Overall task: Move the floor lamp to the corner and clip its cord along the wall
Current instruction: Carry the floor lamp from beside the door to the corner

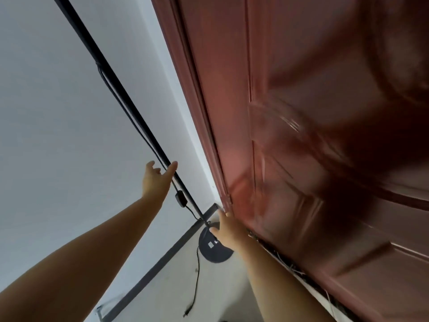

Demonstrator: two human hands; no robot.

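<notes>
Two hands are reaching toward the lamp (130,105), standing beside the door (301,112): left hand (155,177) open against its pole, right hand (228,230) open at its base (209,249), cord (196,282) lying below.

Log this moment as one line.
left hand open at lamp pole | right hand at base | plug on floor, unclipped

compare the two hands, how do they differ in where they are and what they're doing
The left hand is up at the lamp pole, fingers spread open with the thumb against it; the right hand is low, at the round lamp base on the floor. The left hand is beside the white wall; the right hand is close to the red door. Neither visibly closes around anything.
</notes>
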